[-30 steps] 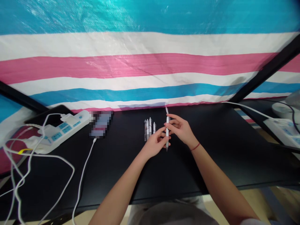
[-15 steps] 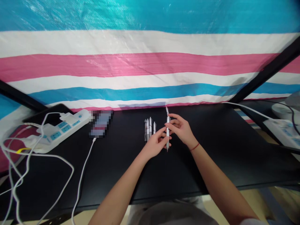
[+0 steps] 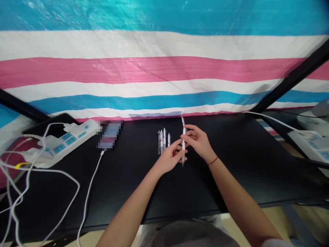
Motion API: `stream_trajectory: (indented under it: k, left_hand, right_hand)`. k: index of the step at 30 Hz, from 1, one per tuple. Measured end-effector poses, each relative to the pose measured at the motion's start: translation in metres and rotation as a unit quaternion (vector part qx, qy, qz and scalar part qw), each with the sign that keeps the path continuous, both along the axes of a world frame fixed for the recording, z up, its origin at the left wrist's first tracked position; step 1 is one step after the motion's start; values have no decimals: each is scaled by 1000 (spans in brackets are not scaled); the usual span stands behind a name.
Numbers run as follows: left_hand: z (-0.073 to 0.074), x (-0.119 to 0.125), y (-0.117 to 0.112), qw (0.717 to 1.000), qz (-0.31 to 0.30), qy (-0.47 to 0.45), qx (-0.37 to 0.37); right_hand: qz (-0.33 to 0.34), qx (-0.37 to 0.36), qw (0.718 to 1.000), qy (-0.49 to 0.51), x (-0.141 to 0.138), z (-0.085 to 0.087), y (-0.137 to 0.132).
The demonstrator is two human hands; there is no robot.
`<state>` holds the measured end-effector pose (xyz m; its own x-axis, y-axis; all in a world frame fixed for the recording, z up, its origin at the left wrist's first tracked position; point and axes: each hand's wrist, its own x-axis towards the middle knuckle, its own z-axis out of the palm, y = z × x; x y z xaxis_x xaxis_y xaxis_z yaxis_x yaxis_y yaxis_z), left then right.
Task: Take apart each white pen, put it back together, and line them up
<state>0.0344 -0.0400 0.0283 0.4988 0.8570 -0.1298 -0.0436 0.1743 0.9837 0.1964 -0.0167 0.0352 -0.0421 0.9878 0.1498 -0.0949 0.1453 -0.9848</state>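
A slim white pen (image 3: 183, 144) stands nearly upright above the black desk (image 3: 231, 178), its tip pointing toward me. My right hand (image 3: 197, 140), with a red thread at the wrist, grips its upper part from the right. My left hand (image 3: 168, 157) closes on its lower part from the left, the fingers partly hiding the barrel. Just left of my left fingers, several white pens (image 3: 163, 141) lie side by side on the desk.
A white power strip (image 3: 68, 142) with plugged-in chargers and tangled white cables sits at the left. Beside it is a phone (image 3: 109, 136) on a cable, its screen pixelated. Another power strip (image 3: 307, 145) lies right, beyond the desk. A striped tarp hangs behind.
The whole view has shifted slightly, with the tarp stripes sitting a little higher. Both hands stay on the white pen, with little visible movement.
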Motion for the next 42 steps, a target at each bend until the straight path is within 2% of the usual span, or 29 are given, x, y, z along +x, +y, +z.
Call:
stream_trajectory:
  k: [12,27,42]
  left_hand:
    - [1,-1,1,1000,-7,17,-1]
    - [5,-1,0,1000,-9,18,6]
    - [0,-1,0,1000,-8,14,5]
  right_hand:
    - [-3,-2,1000,-6,1,-4,2]
    - [-11,9,1000,-1,0,2,-1]
    - [-1,-3,1000,1,1,1,0]
